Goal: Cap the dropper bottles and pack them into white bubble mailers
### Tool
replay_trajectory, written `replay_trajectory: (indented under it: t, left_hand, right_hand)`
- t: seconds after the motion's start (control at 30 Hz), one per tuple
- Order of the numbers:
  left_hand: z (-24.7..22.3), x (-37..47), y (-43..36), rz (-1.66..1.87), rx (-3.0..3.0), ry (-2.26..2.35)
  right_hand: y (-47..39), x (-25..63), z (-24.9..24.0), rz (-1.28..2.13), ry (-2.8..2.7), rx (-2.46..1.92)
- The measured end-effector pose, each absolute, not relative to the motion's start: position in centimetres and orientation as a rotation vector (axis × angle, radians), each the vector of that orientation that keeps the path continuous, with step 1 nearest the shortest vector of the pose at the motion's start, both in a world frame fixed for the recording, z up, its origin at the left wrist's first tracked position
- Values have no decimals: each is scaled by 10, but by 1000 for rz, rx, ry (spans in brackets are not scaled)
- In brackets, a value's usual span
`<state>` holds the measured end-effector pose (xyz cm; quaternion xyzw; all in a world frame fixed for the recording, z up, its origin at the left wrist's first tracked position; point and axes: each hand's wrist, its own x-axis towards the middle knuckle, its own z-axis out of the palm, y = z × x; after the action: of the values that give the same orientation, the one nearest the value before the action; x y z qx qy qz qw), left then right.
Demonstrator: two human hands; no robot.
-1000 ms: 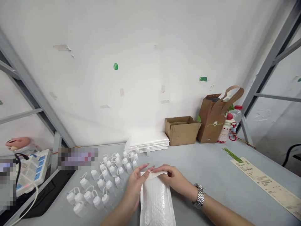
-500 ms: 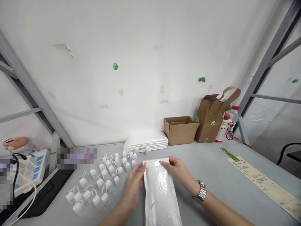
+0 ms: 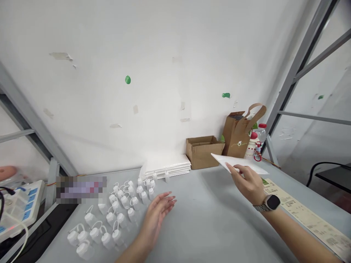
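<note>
My right hand (image 3: 248, 182) pinches the near left edge of a white bubble mailer (image 3: 241, 163), held tilted above the right side of the table. A smartwatch sits on that wrist. My left hand (image 3: 157, 213) hovers over the middle of the grey table (image 3: 192, 230), fingers extended and holding nothing. Just left of it stand several small white capped bottles (image 3: 116, 235), many with looped cap straps. Behind the bottles lies a stack of white mailers (image 3: 167, 164) against the wall.
Beside the stack are an open cardboard box (image 3: 205, 155) and a brown paper bag (image 3: 234, 137). A red-capped bottle (image 3: 262, 131) stands behind the bag. A strip of printed labels (image 3: 307, 215) runs along the right. A power strip (image 3: 30, 208) sits far left.
My left hand has let go of the mailer. My right hand has carried it from the table's middle up to the right. The view has turned slightly right.
</note>
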<state>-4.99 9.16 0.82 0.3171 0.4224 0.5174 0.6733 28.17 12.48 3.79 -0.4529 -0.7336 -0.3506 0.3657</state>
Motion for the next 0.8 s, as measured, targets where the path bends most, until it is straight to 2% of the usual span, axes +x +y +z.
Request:
replay_trajectory:
  t: [0.17, 0.4, 0.63, 0.8]
  left_hand:
    - [10, -47, 92, 1138, 718, 1006]
    - [15, -46, 88, 1119, 717, 1022]
    - [15, -46, 88, 1113, 740, 1021]
    - [13, -45, 87, 1094, 732, 1012]
  right_hand:
    - [142, 303, -5, -791, -2357, -1216]
    - [137, 300, -17, -486, -2340, -1349]
    - [150, 292, -15, -659, -2001, -1506]
    - [161, 245, 4, -680, -2146, -1358]
